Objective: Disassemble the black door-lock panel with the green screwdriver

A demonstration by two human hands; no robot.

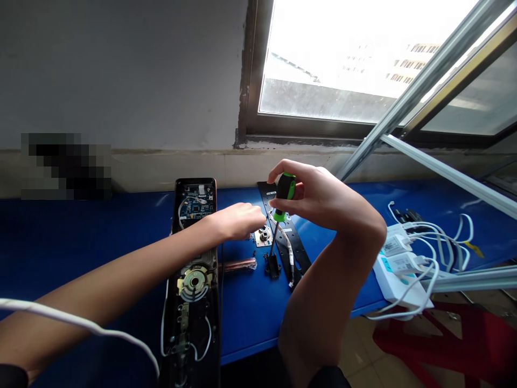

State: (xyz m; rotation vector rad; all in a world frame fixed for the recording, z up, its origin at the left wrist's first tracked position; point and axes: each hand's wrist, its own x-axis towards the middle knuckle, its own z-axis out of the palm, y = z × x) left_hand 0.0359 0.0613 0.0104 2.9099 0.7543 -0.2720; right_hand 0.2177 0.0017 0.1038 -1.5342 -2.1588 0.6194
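My right hand (309,188) is wrapped round the handle of a green and black screwdriver (285,194). The shaft slants down, and its tip is at or close to a small black part (273,267) on the table. My left hand (247,220) reaches over a long black housing (195,310) with a blue circuit board (197,205) and a round metal mechanism (195,282) inside. Its fingers are curled shut near a small square metal plate (263,237); anything in them is hidden. Behind the screwdriver lies a long black perforated plate (301,250) with a white wrapped cable (289,249).
A copper-coloured rod (238,265) lies right of the housing, near tiny loose screws. At the right edge, a white power strip (404,291) carries chargers and tangled white cables (438,242). Metal frame bars (452,175) slant past the window. A red stool (456,339) stands below.
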